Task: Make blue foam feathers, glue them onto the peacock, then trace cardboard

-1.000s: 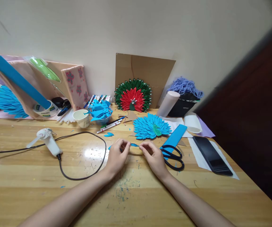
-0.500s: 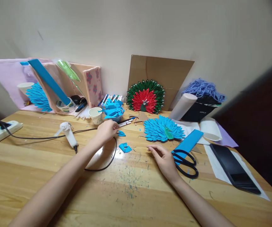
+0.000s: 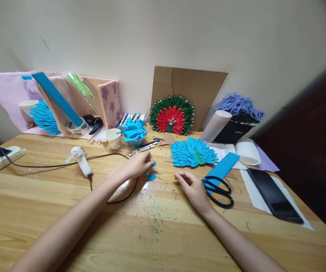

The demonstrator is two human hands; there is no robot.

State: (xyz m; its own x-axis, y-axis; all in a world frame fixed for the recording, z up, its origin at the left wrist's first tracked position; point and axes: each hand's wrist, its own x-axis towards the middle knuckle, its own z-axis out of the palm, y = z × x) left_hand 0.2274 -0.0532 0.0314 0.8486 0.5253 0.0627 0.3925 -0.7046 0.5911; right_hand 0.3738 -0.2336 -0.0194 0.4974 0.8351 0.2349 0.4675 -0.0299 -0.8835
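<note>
My left hand (image 3: 140, 164) is over the middle of the table, fingers pinched on a small blue piece (image 3: 154, 164) that shows at the fingertips. Just below lies another blue cut piece (image 3: 151, 177), partly under the hand. To the right, my right hand (image 3: 191, 185) rests near the table with thumb and forefinger pressed together; anything between them is too small to make out. Beside it, black-handled scissors (image 3: 221, 190) lie across a blue strip (image 3: 222, 170). Behind it is a blue layered-petal peacock (image 3: 191, 153) with a green body.
A bowl of blue pieces (image 3: 134, 132), a paper cup (image 3: 113, 138) and pens (image 3: 144, 148) stand behind my left hand. A white glue gun (image 3: 80, 160) with a black cord is left. A red-green peacock (image 3: 172, 117) leans on cardboard (image 3: 205, 87). A phone (image 3: 274, 196) lies right.
My left hand has moved right and toward me, from beside the pens to the blue pieces, and a blue piece now shows at its fingertips. My right hand stays nearly still.
</note>
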